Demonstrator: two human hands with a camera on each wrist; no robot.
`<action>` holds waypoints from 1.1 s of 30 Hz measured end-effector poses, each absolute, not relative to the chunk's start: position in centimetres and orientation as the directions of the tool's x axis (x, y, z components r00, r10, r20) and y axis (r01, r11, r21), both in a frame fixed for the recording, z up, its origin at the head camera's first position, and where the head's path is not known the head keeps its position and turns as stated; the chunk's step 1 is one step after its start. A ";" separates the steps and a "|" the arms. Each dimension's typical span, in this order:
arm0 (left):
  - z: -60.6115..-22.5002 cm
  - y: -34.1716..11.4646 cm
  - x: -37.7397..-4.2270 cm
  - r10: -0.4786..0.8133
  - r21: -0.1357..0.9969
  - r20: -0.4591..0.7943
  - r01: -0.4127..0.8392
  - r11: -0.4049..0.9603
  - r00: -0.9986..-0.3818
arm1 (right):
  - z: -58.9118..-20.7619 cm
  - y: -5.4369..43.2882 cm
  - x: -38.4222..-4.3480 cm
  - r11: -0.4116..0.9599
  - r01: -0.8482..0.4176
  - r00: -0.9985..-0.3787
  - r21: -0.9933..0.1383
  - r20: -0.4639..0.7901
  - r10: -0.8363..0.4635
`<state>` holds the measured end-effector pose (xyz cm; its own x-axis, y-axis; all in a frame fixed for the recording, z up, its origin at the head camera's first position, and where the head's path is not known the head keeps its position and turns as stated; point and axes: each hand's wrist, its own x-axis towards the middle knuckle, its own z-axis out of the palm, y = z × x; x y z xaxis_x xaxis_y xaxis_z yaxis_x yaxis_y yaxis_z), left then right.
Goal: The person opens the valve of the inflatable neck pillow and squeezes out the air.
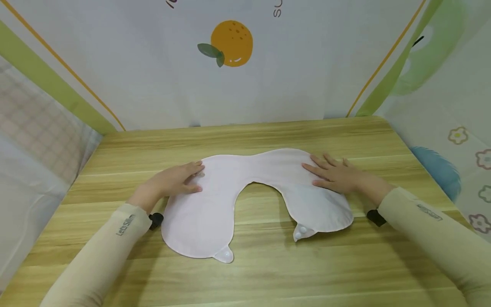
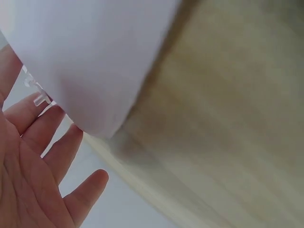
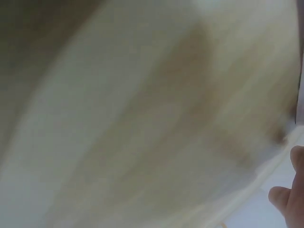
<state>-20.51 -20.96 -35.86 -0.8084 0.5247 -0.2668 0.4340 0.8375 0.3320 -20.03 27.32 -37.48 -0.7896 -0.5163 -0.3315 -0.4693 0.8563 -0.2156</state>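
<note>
A pale pink U-shaped cloth bib lies flat on the wooden table, its two ends with white snap tabs pointing toward me. My left hand rests flat on the cloth's left arm with straight fingers. My right hand lies flat on the right arm, fingers spread. In the left wrist view the palm and fingers show beside the white cloth. The right wrist view is blurred; only fingertips show at its right edge.
Printed fabric walls enclose the table on the left, back and right, with an orange fruit print at the back. Black wrist straps sit on both beige sleeves. Bare wood lies in front of and behind the cloth.
</note>
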 end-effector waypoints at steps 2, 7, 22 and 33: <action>-36.0 -21.1 -20.5 0.520 0.326 -0.274 0.431 0.841 -0.809 | -37.3 27.6 -19.8 0.858 -0.466 -0.794 -0.214 -0.326 -0.513; -35.8 -20.9 -20.5 0.524 0.305 -0.266 0.445 0.842 -0.809 | -37.1 27.9 -19.5 0.846 -0.475 -0.804 -0.242 -0.271 -0.529; -35.8 -19.1 -20.6 0.611 0.315 -0.224 0.538 0.782 -0.759 | -37.1 27.9 -17.1 0.810 -0.538 -0.795 -0.233 -0.177 -0.580; -35.7 -20.8 -19.8 0.585 0.323 -0.234 0.505 0.800 -0.777 | -37.2 29.1 -15.9 0.836 -0.490 -0.814 -0.249 -0.214 -0.541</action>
<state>-19.83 -20.78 -35.68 -0.7767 0.5849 -0.2337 0.5054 0.8002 0.3230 -15.94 29.12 -37.19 -0.8137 -0.5406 -0.2135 -0.4897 0.8355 -0.2492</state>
